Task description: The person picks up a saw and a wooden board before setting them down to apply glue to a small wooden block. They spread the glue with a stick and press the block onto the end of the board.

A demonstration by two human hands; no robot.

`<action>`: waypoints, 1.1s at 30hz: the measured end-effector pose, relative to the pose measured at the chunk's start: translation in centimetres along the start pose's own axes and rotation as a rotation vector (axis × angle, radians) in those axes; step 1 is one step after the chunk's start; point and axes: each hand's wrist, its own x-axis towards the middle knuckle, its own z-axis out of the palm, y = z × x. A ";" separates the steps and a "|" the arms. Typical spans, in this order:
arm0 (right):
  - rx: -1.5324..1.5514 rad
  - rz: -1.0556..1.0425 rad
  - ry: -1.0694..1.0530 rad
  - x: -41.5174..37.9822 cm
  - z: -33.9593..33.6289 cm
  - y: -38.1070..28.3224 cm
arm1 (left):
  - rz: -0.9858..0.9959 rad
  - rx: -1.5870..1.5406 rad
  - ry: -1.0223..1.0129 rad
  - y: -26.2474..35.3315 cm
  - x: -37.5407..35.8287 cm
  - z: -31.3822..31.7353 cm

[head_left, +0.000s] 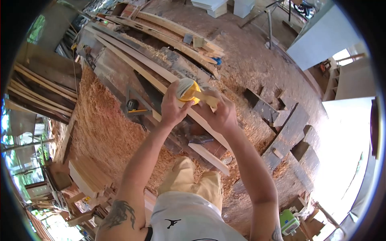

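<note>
My left hand (172,107) is wrapped around the side of a small round tub (185,89), white with a yellow inside or rim, tilted over the workbench. In my right hand (222,116), the fingers pinch a flat pale wooden stick (206,99), whose far end reaches into the mouth of the tub. The tub's contents are hard to make out. Beneath both hands, long planed wooden boards (144,64) lie along the bench. Left of my left hand rest a triangular square (138,97) and a black tape measure (132,105).
Wood shavings (104,128) cover the ground around the bench. Curved planks (177,32) lie beyond it. Dark wooden blocks (277,116) stand to the right, a stack of boards (90,174) at lower left, and a green box (288,221) at lower right.
</note>
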 end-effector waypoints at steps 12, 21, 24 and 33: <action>-0.096 0.099 0.013 -1.3 -5.6 -3.3 | -0.041 0.051 0.001 -0.3 0.1 0.2; -0.022 0.112 -0.085 0.0 -4.2 -3.5 | -0.065 0.024 0.009 -0.3 -0.2 0.2; 0.027 0.108 -0.199 0.7 -3.0 -3.2 | -0.077 0.007 0.007 -0.4 -0.1 0.2; -0.061 -0.128 -0.611 2.3 -7.8 -4.4 | -0.088 0.006 -0.005 -0.6 -0.1 0.0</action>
